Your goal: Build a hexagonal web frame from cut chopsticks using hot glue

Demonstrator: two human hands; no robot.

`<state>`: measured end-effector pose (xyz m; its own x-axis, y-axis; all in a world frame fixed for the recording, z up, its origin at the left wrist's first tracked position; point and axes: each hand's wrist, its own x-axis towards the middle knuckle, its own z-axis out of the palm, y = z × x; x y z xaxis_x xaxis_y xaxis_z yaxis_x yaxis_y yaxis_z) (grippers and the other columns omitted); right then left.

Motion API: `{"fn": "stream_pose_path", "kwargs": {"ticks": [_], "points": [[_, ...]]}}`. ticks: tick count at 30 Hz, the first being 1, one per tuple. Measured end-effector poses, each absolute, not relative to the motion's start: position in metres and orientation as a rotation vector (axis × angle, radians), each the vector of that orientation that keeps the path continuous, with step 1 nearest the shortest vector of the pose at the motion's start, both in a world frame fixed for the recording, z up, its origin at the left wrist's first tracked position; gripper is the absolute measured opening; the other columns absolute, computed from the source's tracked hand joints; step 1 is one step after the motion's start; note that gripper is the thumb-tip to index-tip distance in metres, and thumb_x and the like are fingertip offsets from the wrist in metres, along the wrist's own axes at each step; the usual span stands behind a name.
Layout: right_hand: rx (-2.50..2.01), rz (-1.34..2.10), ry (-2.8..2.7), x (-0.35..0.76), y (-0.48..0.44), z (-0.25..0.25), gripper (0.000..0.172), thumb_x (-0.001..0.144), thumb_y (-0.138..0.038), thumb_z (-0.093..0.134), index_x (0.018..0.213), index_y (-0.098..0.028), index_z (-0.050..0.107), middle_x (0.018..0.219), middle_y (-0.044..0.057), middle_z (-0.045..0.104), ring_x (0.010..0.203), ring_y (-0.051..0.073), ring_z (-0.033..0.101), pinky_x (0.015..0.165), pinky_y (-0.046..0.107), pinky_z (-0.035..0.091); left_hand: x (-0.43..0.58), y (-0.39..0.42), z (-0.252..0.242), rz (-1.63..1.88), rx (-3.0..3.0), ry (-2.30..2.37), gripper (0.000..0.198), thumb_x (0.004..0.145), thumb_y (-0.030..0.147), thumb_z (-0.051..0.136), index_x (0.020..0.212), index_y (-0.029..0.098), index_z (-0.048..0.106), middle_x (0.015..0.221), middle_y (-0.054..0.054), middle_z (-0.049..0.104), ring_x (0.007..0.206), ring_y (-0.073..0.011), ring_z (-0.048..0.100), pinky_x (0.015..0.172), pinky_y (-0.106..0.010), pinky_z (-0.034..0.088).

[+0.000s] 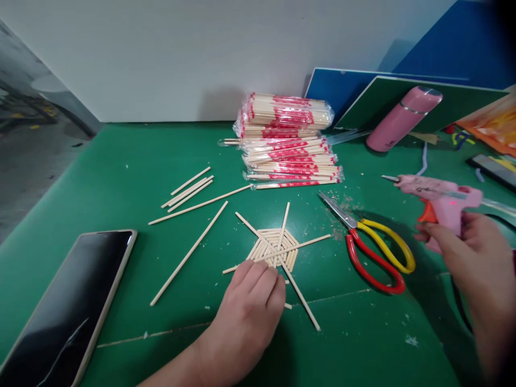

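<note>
Several wooden chopsticks form a web-like piece point(291, 252) on the green table, with short lengths set in hexagonal rings and longer sticks crossing over them. My left hand point(252, 314) is closed at its near edge, fingers curled down and pressed together. What the fingertips grip is hidden; two stick ends poke out to the right from beneath that hand. In my right hand point(479, 258) is a pink hot glue gun point(437, 193), held by its handle, with the nozzle pointing left. Scissors point(357, 226) with red and yellow handles lie open between the web and the glue gun.
Loose chopsticks point(189, 252) and shorter cut lengths point(187, 191) lie left of the web. Behind are plastic-wrapped chopsticks point(290, 145). A phone point(60, 306) lies at left. A pink flask point(405, 118) leans against boards point(363, 102) at back right. A cord trails below the glue gun.
</note>
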<state>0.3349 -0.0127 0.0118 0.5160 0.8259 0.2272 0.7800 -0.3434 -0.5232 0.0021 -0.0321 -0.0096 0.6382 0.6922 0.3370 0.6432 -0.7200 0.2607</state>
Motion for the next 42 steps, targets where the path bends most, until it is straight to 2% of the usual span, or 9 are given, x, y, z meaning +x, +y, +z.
{"fn": "stream_pose_path", "kwargs": {"ticks": [2,5,12,17,20,23,32,38,42], "points": [[-2.126,0.244,-1.255,0.323,-0.018,0.021,0.028,0.068,-0.029,0.057,0.093,-0.018,0.053,0.071,0.005,0.06,0.052,0.014,0.057,0.046,0.023,0.041,0.001,-0.034,-0.01,0.653,2.76,1.126,0.024,0.084,0.014,0.033,0.089,0.015,0.057,0.084,-0.006,0.057,0.085,-0.0208,0.047,0.083,-0.039,0.032],[-2.011,0.627,-1.355,0.302,-0.029,0.033,0.016,0.073,-0.034,0.053,0.08,-0.02,0.057,0.067,0.003,0.058,0.056,0.014,0.054,0.047,0.022,0.041,0.0,-0.038,-0.011,0.631,2.743,1.133,0.022,0.084,0.014,0.036,0.091,0.015,0.057,0.084,-0.006,0.057,0.086,-0.0208,0.045,0.083,-0.039,0.031],[-1.705,1.131,-1.558,0.262,-0.057,0.025,0.017,0.075,-0.037,0.055,0.085,-0.023,0.056,0.064,0.001,0.062,0.052,0.013,0.055,0.041,0.018,0.045,-0.001,-0.038,-0.003,0.52,2.687,1.127,0.022,0.082,0.013,0.035,0.082,0.015,0.057,0.076,-0.005,0.054,0.072,-0.0177,0.044,0.072,-0.036,0.037],[-1.662,1.04,-1.669,0.242,-0.067,0.016,0.032,0.079,-0.033,0.052,0.11,-0.028,0.048,0.09,0.002,0.063,0.071,0.014,0.061,0.058,0.019,0.053,-0.001,-0.04,0.001,0.627,2.837,0.971,0.028,0.08,0.008,0.031,0.089,0.01,0.058,0.08,-0.008,0.056,0.073,-0.0189,0.049,0.072,-0.035,0.041],[-1.703,0.948,-1.838,0.239,-0.069,0.016,0.034,0.081,-0.029,0.05,0.115,-0.028,0.045,0.103,0.002,0.059,0.087,0.016,0.06,0.073,0.023,0.052,-0.001,-0.043,0.0,0.654,2.919,0.958,0.027,0.08,0.009,0.033,0.092,0.009,0.058,0.087,-0.01,0.057,0.081,-0.0205,0.05,0.078,-0.037,0.041],[-1.741,0.907,-1.99,0.241,-0.073,0.016,0.038,0.082,-0.028,0.047,0.119,-0.027,0.042,0.112,0.004,0.056,0.094,0.019,0.057,0.077,0.026,0.052,-0.001,-0.045,-0.001,0.631,2.944,0.964,0.027,0.08,0.008,0.034,0.091,0.009,0.058,0.086,-0.01,0.057,0.083,-0.0201,0.05,0.081,-0.037,0.041],[-1.757,0.843,-2.084,0.239,-0.082,0.013,0.036,0.083,-0.027,0.044,0.119,-0.027,0.043,0.102,0.004,0.06,0.087,0.02,0.06,0.071,0.029,0.055,0.0,-0.045,-0.004,0.589,2.927,0.944,0.023,0.081,0.01,0.036,0.087,0.008,0.059,0.085,-0.01,0.055,0.084,-0.021,0.048,0.084,-0.039,0.04],[-1.726,0.807,-2.117,0.236,-0.082,0.017,0.033,0.081,-0.026,0.047,0.114,-0.027,0.045,0.099,0.005,0.06,0.082,0.02,0.06,0.069,0.029,0.055,0.0,-0.044,-0.003,0.556,2.929,0.94,0.019,0.079,0.011,0.039,0.082,0.008,0.058,0.081,-0.01,0.054,0.081,-0.0207,0.048,0.079,-0.039,0.042],[-1.735,0.798,-2.094,0.234,-0.081,0.018,0.027,0.081,-0.026,0.047,0.108,-0.027,0.049,0.087,0.004,0.062,0.072,0.019,0.06,0.062,0.028,0.055,0.0,-0.045,-0.002,0.54,2.919,0.937,0.016,0.078,0.01,0.042,0.077,0.009,0.057,0.078,-0.009,0.053,0.078,-0.0208,0.047,0.074,-0.038,0.043]]}}
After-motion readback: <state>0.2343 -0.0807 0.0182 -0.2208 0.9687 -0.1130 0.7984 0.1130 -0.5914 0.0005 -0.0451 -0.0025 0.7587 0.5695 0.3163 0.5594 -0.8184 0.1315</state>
